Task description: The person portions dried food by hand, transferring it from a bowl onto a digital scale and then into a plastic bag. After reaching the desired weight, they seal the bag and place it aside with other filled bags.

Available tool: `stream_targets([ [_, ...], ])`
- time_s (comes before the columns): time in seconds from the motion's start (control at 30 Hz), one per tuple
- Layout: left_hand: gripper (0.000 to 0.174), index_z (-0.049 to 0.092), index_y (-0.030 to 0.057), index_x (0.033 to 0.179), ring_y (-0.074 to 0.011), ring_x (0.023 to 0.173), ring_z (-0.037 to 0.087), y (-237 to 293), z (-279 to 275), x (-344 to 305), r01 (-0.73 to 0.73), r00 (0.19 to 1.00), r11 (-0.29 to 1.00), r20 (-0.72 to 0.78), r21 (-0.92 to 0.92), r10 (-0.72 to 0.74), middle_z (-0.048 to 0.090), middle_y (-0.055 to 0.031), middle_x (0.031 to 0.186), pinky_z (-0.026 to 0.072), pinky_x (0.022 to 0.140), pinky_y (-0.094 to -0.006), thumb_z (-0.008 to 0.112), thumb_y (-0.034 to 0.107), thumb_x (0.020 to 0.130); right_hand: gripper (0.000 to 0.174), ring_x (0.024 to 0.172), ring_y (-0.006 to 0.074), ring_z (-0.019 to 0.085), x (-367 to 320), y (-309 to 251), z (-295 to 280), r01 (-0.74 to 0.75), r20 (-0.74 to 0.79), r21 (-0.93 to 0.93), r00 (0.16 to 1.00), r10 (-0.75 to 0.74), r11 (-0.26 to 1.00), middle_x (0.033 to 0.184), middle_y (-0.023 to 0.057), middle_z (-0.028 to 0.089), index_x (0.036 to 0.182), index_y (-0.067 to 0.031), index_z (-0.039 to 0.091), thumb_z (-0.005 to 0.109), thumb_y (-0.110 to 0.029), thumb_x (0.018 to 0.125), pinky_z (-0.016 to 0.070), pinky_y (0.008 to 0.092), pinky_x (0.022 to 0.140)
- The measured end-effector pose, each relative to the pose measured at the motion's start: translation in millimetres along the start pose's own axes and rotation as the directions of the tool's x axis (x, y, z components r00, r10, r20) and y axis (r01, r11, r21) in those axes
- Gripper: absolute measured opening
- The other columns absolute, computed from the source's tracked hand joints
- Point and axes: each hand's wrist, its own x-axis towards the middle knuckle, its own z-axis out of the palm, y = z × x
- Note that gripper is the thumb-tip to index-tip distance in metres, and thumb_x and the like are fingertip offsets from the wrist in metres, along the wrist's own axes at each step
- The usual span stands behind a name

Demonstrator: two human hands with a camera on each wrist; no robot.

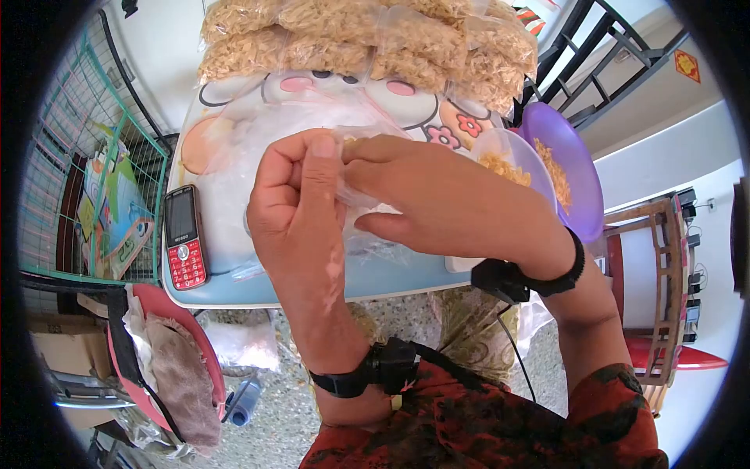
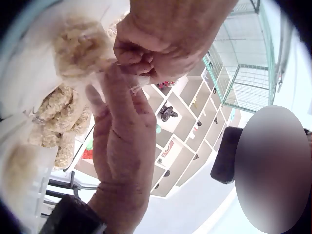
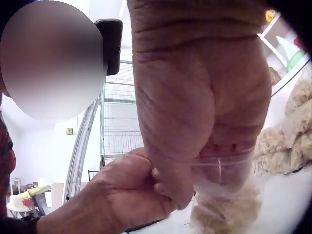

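Observation:
Both hands meet over the table at a clear plastic bag (image 1: 355,195) partly filled with pale yellow dried flakes. The bag's filled part (image 2: 80,51) shows in the left wrist view, hanging beyond the fingers, and its lower part (image 3: 224,212) appears below the hand in the right wrist view. My left hand (image 1: 301,191) pinches the bag's top with thumb and curled fingers. Close beside it, my right hand (image 1: 453,191) grips the bag's mouth, its fingers reaching to the left fingertips. The hands cover much of the bag in the head view.
Several filled bags (image 1: 328,35) are piled along the table's far side. At the right stand a purple basin (image 1: 586,180) and a pale bowl (image 1: 500,141), both with flakes. A red keypad phone (image 1: 183,234) lies at the left edge, near a green wire cage (image 1: 144,168).

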Motion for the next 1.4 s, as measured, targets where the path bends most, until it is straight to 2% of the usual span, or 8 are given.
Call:
stream_targets([
  [0.17, 0.015, 0.063, 0.0020, 0.104, -0.0004, 0.062, 0.045, 0.4, 1.6, 0.0, -0.094, 0.994, 0.995, -0.058, 0.025, 0.096, 0.060, 0.0030, 0.080, 0.0320, 0.052, -0.0158, 0.062, 0.014, 0.095, 0.026, 0.105, 0.0272, 0.061, -25.3, -7.9, -30.6, 0.020, -0.113, -0.094, 0.993, -0.030, 0.995, 0.115, 0.0110, 0.064, 0.101, -0.0039, 0.065, 0.071, -0.007, 0.076, 0.0496, 0.0379, 0.085],
  [0.43, 0.020, 0.063, -0.0014, 0.109, -0.0053, 0.086, 0.055, 4.3, 11.7, -6.3, -0.217, 0.975, 0.976, -0.038, 0.019, 0.218, 0.064, -0.0024, 0.099, 0.0428, 0.077, -0.0171, 0.062, 0.011, 0.094, 0.019, 0.090, 0.0239, 0.066, -92.4, -23.0, -72.8, -0.293, -0.349, -0.113, 0.906, 0.239, 0.949, 0.101, 0.0107, 0.069, 0.096, -0.0018, 0.068, 0.067, 0.000, 0.077, 0.0494, 0.0307, 0.079],
  [0.5, 0.022, 0.063, -0.0019, 0.111, -0.0052, 0.085, 0.054, 2.2, 14.2, -6.8, -0.220, 0.974, 0.974, -0.044, 0.047, 0.222, 0.064, -0.0019, 0.098, 0.0426, 0.076, -0.0175, 0.061, 0.011, 0.093, 0.017, 0.079, 0.0205, 0.065, -118.0, -11.6, -70.7, -0.312, -0.408, -0.098, 0.879, 0.248, 0.945, 0.093, 0.0076, 0.069, 0.098, -0.0026, 0.068, 0.069, -0.005, 0.081, 0.0486, 0.0284, 0.069],
  [0.6, 0.024, 0.063, -0.0026, 0.114, -0.0053, 0.083, 0.053, -4.0, 13.5, -6.6, -0.243, 0.970, 0.968, 0.006, 0.060, 0.243, 0.064, -0.0016, 0.097, 0.0417, 0.075, -0.0180, 0.060, 0.010, 0.093, 0.018, 0.077, 0.0154, 0.064, -156.5, -9.8, -65.5, -0.601, -0.376, 0.103, 0.714, 0.590, 0.793, 0.090, 0.0072, 0.068, 0.100, -0.0017, 0.067, 0.070, -0.006, 0.083, 0.0485, 0.0269, 0.066],
  [0.73, 0.028, 0.060, -0.0038, 0.120, -0.0085, 0.086, 0.055, -6.9, 13.0, -6.8, -0.270, 0.960, 0.963, 0.076, 0.013, 0.268, 0.062, -0.0050, 0.106, 0.0448, 0.078, -0.0216, 0.057, 0.008, 0.095, 0.018, 0.076, 0.0153, 0.063, -190.4, -3.5, -64.1, -0.710, -0.314, 0.053, 0.656, 0.687, 0.702, 0.091, 0.0077, 0.068, 0.101, -0.0019, 0.067, 0.070, -0.009, 0.084, 0.0490, 0.0270, 0.063],
  [0.9, 0.030, 0.059, -0.0033, 0.123, -0.0117, 0.102, 0.057, -16.4, 20.6, -4.3, -0.300, 0.953, 0.952, 0.062, 0.061, 0.297, 0.061, -0.0067, 0.117, 0.0469, 0.091, -0.0257, 0.056, 0.008, 0.096, 0.022, 0.078, 0.0203, 0.064, -199.6, -1.0, -68.5, -0.701, -0.199, 0.025, 0.695, 0.691, 0.713, 0.094, 0.0092, 0.067, 0.102, -0.0033, 0.066, 0.071, -0.012, 0.083, 0.0510, 0.0314, 0.068],
  [1.23, 0.031, 0.059, -0.0016, 0.124, -0.0113, 0.102, 0.057, -26.5, 33.5, -3.9, -0.216, 0.974, 0.968, -0.044, 0.129, 0.223, 0.060, -0.0055, 0.115, 0.0469, 0.092, -0.0240, 0.058, 0.011, 0.096, 0.036, 0.105, 0.0346, 0.058, -176.1, 39.6, -56.6, -0.385, -0.227, -0.049, 0.903, 0.365, 0.922, 0.113, 0.0147, 0.061, 0.112, -0.0047, 0.062, 0.071, -0.014, 0.079, 0.0481, 0.0420, 0.089],
  [1.4, 0.030, 0.060, -0.0014, 0.123, -0.0103, 0.102, 0.056, -28.9, 39.0, -4.2, -0.209, 0.975, 0.969, -0.052, 0.128, 0.217, 0.061, -0.0054, 0.115, 0.0480, 0.090, -0.0231, 0.058, 0.010, 0.095, 0.047, 0.115, 0.0326, 0.054, -157.7, 46.8, -50.8, -0.382, -0.154, -0.079, 0.917, 0.367, 0.921, 0.127, 0.0141, 0.055, 0.122, -0.0062, 0.058, 0.072, -0.012, 0.077, 0.0462, 0.0400, 0.095],
])
